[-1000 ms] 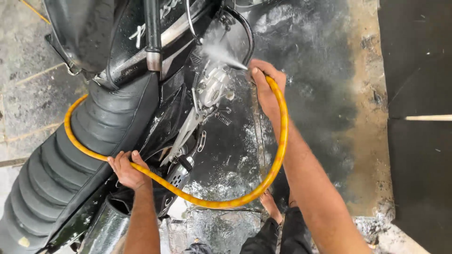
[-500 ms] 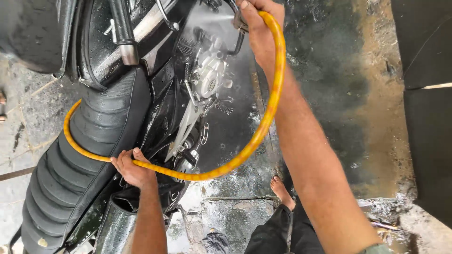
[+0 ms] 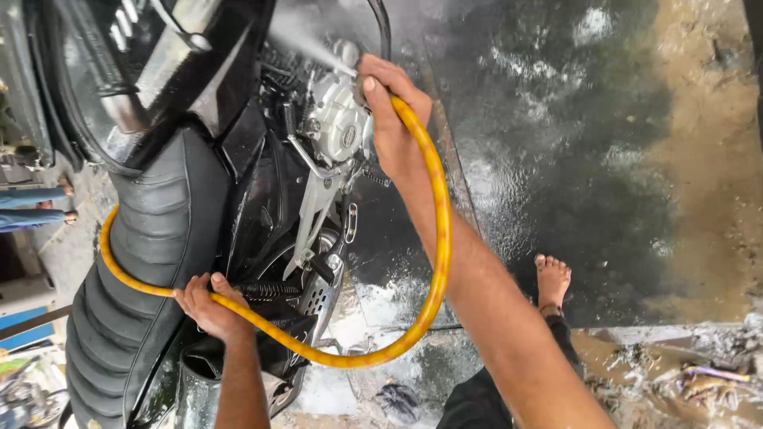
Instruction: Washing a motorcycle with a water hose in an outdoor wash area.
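Head view: right hand (image 3: 395, 127) crowds engine (image 3: 338, 127), holding hose (image 3: 433, 262).

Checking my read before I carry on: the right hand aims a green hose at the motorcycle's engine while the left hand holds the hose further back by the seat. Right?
Not quite: the hose is yellow-orange, not green, as the head view shows. The rest stands: the right hand sprays water at the motorcycle's engine, and the left hand holds the hose further back by the seat.

A yellow-orange hose (image 3: 429, 238) loops beside a black motorcycle (image 3: 238, 183) with a ribbed black seat (image 3: 135, 294) and silver engine casing (image 3: 338, 123).
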